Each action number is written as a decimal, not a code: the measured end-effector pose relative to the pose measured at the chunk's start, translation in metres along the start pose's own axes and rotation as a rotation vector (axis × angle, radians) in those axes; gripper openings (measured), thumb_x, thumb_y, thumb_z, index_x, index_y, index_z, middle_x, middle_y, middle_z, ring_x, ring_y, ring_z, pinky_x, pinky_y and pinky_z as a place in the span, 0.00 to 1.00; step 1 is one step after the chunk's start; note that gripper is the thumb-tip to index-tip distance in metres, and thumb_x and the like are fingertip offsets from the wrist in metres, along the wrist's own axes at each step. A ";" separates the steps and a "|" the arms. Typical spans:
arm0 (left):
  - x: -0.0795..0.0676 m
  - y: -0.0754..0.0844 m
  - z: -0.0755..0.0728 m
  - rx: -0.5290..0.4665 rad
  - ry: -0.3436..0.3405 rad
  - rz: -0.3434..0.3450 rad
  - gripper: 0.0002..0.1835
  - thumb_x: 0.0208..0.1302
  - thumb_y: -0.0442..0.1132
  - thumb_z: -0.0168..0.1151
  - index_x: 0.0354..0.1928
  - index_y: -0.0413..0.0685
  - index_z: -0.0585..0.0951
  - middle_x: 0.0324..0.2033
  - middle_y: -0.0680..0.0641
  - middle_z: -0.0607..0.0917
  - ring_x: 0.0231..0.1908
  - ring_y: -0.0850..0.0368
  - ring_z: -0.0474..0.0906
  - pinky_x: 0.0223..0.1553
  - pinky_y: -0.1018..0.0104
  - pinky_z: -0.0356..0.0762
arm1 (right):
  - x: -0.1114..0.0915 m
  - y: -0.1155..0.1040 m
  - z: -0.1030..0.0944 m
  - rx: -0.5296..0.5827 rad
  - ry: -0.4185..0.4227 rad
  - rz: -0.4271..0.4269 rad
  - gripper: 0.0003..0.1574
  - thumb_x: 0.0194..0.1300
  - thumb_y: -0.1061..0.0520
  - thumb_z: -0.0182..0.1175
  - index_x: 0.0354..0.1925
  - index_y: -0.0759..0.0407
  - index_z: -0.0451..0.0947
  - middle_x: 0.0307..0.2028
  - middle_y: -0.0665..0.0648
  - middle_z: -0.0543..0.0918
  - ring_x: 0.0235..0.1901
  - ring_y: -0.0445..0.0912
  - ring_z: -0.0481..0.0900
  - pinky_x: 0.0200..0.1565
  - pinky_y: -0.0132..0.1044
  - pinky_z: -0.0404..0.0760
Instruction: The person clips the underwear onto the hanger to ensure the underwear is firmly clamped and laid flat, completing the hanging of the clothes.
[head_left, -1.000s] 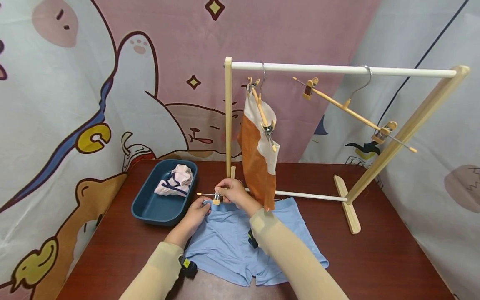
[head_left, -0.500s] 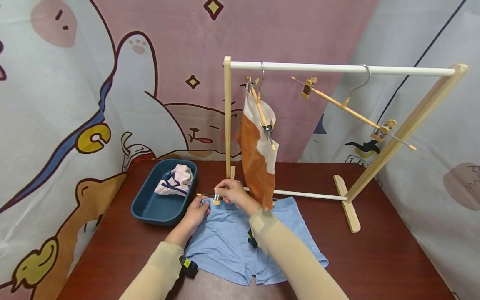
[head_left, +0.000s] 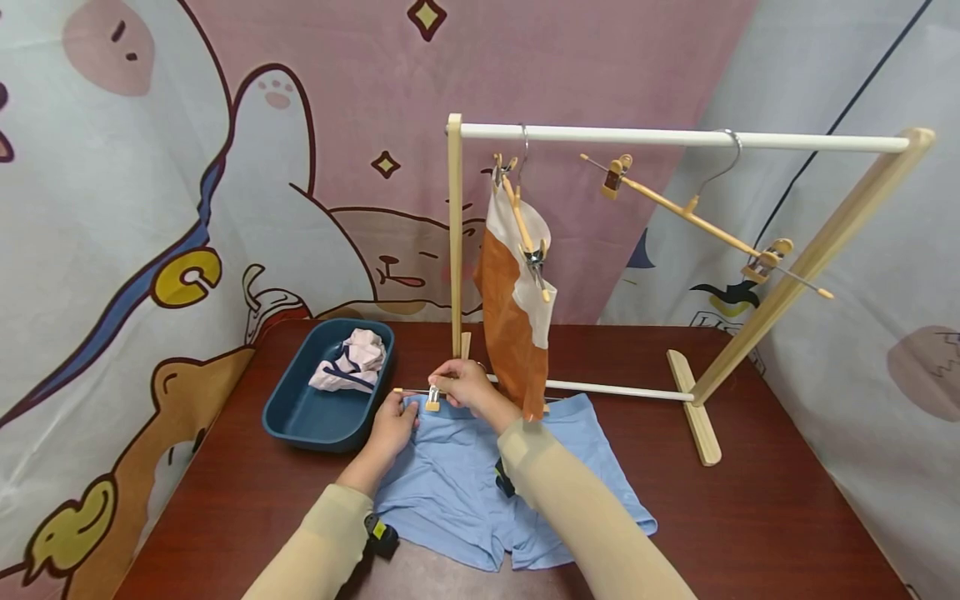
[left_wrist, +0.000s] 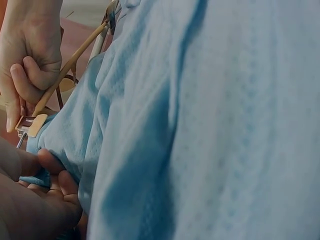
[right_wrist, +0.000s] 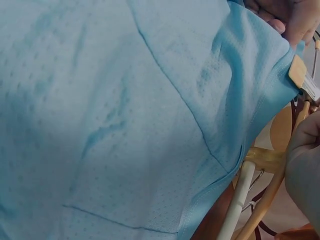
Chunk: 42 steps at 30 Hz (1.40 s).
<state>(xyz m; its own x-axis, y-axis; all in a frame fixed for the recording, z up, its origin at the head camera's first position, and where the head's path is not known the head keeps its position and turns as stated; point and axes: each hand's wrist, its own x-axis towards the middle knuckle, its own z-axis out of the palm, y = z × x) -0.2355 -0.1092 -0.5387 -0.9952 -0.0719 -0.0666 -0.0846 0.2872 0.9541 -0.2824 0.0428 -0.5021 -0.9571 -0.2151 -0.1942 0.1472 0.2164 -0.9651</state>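
Note:
A pair of light blue shorts point(head_left: 457, 483) lies spread on the table, its waistband toward the rack. My left hand point(head_left: 392, 425) holds the waistband's left corner, which the left wrist view shows between thumb and fingers. Just right of it, my right hand point(head_left: 468, 387) pinches the metal and wood clip point(head_left: 432, 398) of a trouser hanger. In the right wrist view the clip's pad point(right_wrist: 297, 71) lies over the waistband edge, and the hanger's wooden bar point(right_wrist: 270, 200) runs along beside it. The hanger's middle is hidden behind my right hand and a hanging garment.
An orange and white garment point(head_left: 510, 308) hangs from a clip hanger on the wooden rack point(head_left: 456, 242), close above my right forearm. Another hanger point(head_left: 690, 215) hangs bare to the right. A blue basin point(head_left: 300, 417) with a pink and navy cloth point(head_left: 351, 360) stands left.
My left hand and forearm have shifted slightly, the fingers adjusting at the waistband corner. The right hand stays on the clip, and the shorts have hardly moved.

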 end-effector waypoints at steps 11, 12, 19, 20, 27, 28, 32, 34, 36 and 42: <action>0.000 -0.001 0.000 -0.036 0.013 -0.007 0.12 0.68 0.30 0.50 0.50 0.33 0.74 0.20 0.49 0.75 0.21 0.61 0.72 0.24 0.71 0.69 | 0.000 0.002 -0.002 -0.031 -0.006 0.016 0.15 0.62 0.55 0.63 0.43 0.63 0.82 0.09 0.49 0.67 0.08 0.39 0.62 0.13 0.28 0.62; 0.000 -0.002 0.000 -0.038 0.011 -0.011 0.12 0.69 0.31 0.50 0.50 0.33 0.74 0.21 0.49 0.75 0.21 0.61 0.72 0.24 0.71 0.69 | 0.000 0.002 -0.002 -0.032 -0.009 0.022 0.15 0.62 0.54 0.63 0.44 0.63 0.82 0.09 0.49 0.67 0.08 0.39 0.62 0.13 0.28 0.62; -0.001 -0.003 -0.001 -0.041 0.016 -0.008 0.11 0.68 0.30 0.50 0.49 0.32 0.74 0.25 0.46 0.78 0.22 0.61 0.72 0.26 0.71 0.71 | -0.001 0.002 -0.002 -0.017 -0.025 0.045 0.16 0.61 0.55 0.64 0.44 0.63 0.82 0.12 0.50 0.70 0.07 0.38 0.64 0.12 0.27 0.63; -0.001 -0.003 -0.001 -0.040 0.019 -0.008 0.11 0.68 0.30 0.50 0.49 0.32 0.74 0.26 0.45 0.79 0.22 0.61 0.72 0.27 0.71 0.71 | -0.001 0.001 -0.002 -0.014 -0.025 0.046 0.16 0.61 0.55 0.64 0.44 0.63 0.82 0.12 0.50 0.70 0.07 0.38 0.64 0.12 0.27 0.63; -0.002 -0.002 -0.003 -0.043 0.015 -0.021 0.12 0.68 0.30 0.50 0.50 0.31 0.74 0.29 0.43 0.80 0.24 0.61 0.73 0.28 0.72 0.73 | -0.004 0.001 -0.002 0.019 -0.033 0.048 0.20 0.61 0.56 0.64 0.50 0.65 0.79 0.21 0.52 0.79 0.09 0.38 0.67 0.14 0.26 0.66; -0.002 -0.002 -0.003 -0.044 0.015 -0.022 0.12 0.68 0.30 0.50 0.50 0.31 0.74 0.29 0.43 0.80 0.24 0.61 0.73 0.28 0.72 0.73 | -0.004 0.001 -0.002 0.023 -0.038 0.043 0.22 0.62 0.56 0.63 0.52 0.65 0.78 0.24 0.53 0.81 0.10 0.38 0.69 0.14 0.26 0.67; -0.002 -0.003 -0.005 -0.050 0.016 -0.032 0.11 0.68 0.30 0.50 0.48 0.31 0.73 0.26 0.44 0.79 0.23 0.62 0.73 0.27 0.72 0.73 | -0.007 0.000 -0.003 0.063 -0.059 0.020 0.27 0.65 0.56 0.60 0.60 0.64 0.71 0.42 0.59 0.84 0.14 0.40 0.75 0.18 0.27 0.71; -0.002 -0.003 -0.006 -0.036 0.023 -0.034 0.10 0.68 0.31 0.51 0.46 0.31 0.73 0.24 0.46 0.78 0.22 0.62 0.73 0.27 0.72 0.72 | -0.010 0.000 -0.005 0.079 -0.060 0.003 0.27 0.67 0.55 0.57 0.62 0.62 0.70 0.50 0.62 0.81 0.18 0.43 0.78 0.19 0.28 0.73; -0.002 -0.003 -0.006 -0.021 0.034 -0.038 0.09 0.68 0.31 0.51 0.44 0.31 0.74 0.22 0.47 0.77 0.22 0.62 0.73 0.26 0.72 0.72 | -0.014 0.000 -0.008 0.094 -0.063 -0.013 0.26 0.68 0.55 0.55 0.62 0.62 0.69 0.55 0.64 0.77 0.23 0.49 0.82 0.21 0.28 0.75; -0.005 -0.001 -0.008 0.048 0.058 -0.087 0.10 0.66 0.33 0.53 0.44 0.31 0.75 0.25 0.47 0.78 0.23 0.61 0.74 0.27 0.70 0.72 | -0.025 0.006 -0.019 0.042 -0.070 -0.074 0.23 0.69 0.56 0.53 0.59 0.64 0.71 0.57 0.66 0.75 0.42 0.58 0.82 0.35 0.37 0.81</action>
<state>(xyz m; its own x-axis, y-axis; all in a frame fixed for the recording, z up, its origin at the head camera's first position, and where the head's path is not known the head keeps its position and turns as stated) -0.2299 -0.1164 -0.5371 -0.9795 -0.1537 -0.1300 -0.1741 0.3232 0.9302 -0.2619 0.0674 -0.4998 -0.9463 -0.2951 -0.1320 0.0880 0.1580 -0.9835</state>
